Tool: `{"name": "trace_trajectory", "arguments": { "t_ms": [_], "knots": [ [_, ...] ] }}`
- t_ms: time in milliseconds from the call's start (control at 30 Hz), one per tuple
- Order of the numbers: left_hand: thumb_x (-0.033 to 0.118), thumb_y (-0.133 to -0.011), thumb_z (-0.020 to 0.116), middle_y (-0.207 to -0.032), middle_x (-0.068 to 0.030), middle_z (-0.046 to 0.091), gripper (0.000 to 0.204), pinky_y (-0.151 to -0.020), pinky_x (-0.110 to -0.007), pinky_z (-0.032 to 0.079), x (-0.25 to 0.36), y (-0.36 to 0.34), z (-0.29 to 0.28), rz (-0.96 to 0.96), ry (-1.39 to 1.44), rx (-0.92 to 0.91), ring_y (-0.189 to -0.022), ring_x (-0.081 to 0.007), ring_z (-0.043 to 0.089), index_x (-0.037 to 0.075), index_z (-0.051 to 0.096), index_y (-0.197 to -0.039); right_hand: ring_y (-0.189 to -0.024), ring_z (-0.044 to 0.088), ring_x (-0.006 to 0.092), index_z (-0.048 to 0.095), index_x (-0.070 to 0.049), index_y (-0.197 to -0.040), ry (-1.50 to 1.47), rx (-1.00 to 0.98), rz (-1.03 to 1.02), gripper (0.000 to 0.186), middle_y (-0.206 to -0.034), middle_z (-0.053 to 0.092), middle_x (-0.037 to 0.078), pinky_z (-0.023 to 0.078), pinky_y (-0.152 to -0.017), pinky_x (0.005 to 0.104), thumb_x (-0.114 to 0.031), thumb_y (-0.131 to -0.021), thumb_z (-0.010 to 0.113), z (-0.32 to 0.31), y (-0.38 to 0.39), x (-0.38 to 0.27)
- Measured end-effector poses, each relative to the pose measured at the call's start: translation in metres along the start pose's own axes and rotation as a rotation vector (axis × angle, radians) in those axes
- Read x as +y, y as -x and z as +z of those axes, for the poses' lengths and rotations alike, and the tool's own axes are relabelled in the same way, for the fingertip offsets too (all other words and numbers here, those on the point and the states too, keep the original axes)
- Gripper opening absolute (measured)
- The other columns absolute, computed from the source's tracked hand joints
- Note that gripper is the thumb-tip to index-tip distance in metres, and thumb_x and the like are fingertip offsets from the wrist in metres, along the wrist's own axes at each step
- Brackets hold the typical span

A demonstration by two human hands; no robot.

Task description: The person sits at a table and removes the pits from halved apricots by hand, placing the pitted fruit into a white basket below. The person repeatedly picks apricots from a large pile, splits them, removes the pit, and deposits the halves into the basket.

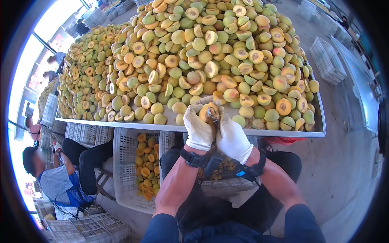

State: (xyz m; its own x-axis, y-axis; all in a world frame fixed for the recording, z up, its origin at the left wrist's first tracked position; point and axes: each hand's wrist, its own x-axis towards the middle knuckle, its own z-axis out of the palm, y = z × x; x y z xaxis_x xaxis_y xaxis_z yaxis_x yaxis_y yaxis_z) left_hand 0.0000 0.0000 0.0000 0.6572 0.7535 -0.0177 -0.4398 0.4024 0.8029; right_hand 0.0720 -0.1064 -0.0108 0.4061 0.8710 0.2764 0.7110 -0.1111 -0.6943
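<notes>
My left hand (198,127), in a white work glove, is closed around a halved peach (205,110) held just over the front edge of the table. The cut face shows orange flesh with a dark middle. My right hand (234,139), gloved too, is closed on a small metal pitting tool (214,120), whose tip meets the middle of the fruit. The fingers hide most of its handle. Beyond my hands, a large heap of halved peaches (178,60), green to yellow, fills the metal-rimmed table (283,133).
Below the table at left, a white plastic crate (121,178) holds peach halves. Another crate (227,184) with small brown pieces sits between my knees. A co-worker (60,178) sits at left. Stacked crates (101,229) stand behind them; one more crate (328,60) is at right.
</notes>
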Motion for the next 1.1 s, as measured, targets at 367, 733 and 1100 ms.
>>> {"name": "trace_trajectory", "arguments": {
  "t_ms": [367,733,1100],
  "knots": [
    [0.000,-0.094,0.057,-0.105,-0.0153,0.066,0.009,-0.079,-0.032,0.060,0.027,-0.003,-0.022,-0.053,-0.182,-0.239,-0.094,-0.0216,0.069,-0.004,0.060,-0.101,-0.076,0.063,0.0487,0.048,0.011,-0.116,-0.071,-0.213,-0.028,0.033,-0.078,0.064,0.028,0.048,-0.060,0.0532,-0.005,-0.089,0.058,-0.014,0.001,0.003],
    [0.011,-0.090,0.065,-0.087,-0.0070,0.069,0.017,-0.055,-0.026,0.049,0.006,-0.008,-0.004,-0.262,-0.033,0.237,-0.066,-0.0157,0.064,0.003,0.068,-0.105,-0.081,0.066,0.0475,0.056,0.006,-0.109,-0.060,-0.172,0.065,0.027,-0.083,0.066,0.027,0.054,-0.069,0.0538,-0.008,-0.085,0.058,-0.002,0.001,0.000],
    [0.005,-0.087,0.062,-0.082,-0.0127,0.071,0.011,-0.057,-0.028,0.054,0.016,-0.008,-0.007,-0.255,-0.173,0.104,-0.070,-0.0196,0.069,-0.002,0.068,-0.094,-0.081,0.065,0.0472,0.054,0.006,-0.102,-0.145,-0.255,0.022,0.021,-0.083,0.065,0.027,0.053,-0.070,0.0512,-0.006,-0.086,0.056,-0.009,0.004,0.004]
  ]
}}
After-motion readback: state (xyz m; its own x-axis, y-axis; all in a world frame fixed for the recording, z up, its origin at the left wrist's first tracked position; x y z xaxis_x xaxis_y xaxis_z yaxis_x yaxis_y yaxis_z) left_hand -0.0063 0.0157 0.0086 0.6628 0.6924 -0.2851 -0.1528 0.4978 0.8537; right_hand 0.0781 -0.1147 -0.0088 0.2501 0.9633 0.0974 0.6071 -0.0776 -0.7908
